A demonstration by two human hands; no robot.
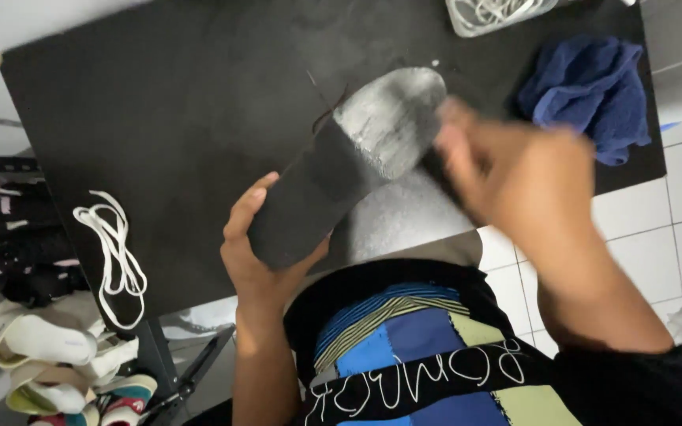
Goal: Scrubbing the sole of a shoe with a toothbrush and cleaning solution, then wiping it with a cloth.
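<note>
— Head view: what's the left hand point(256, 254) got?
— Fingers wrapped round the heel of an insole point(349, 162), centre, above the table point(159, 118).
— The right hand point(507, 177)?
— At three o'clock, blurred; perhaps gripping a brush, I can't tell. Towel point(590, 91) at one.

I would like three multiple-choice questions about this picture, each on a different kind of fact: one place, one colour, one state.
1. Where does the white shoelace lie?
A. on the black table's left edge
B. on the towel
C. on the floor tiles

2. What colour is the towel?
A. red
B. dark blue
C. yellow

3. How is the black insole held?
A. flat on the table
B. gripped at its lower end by the left hand
C. hanging from a hook

Answers:
1 A, it rests on the table.
2 B, plainly blue cloth.
3 B, fingers wrap its end; the right hand is blurred at the foam-covered end.
</note>
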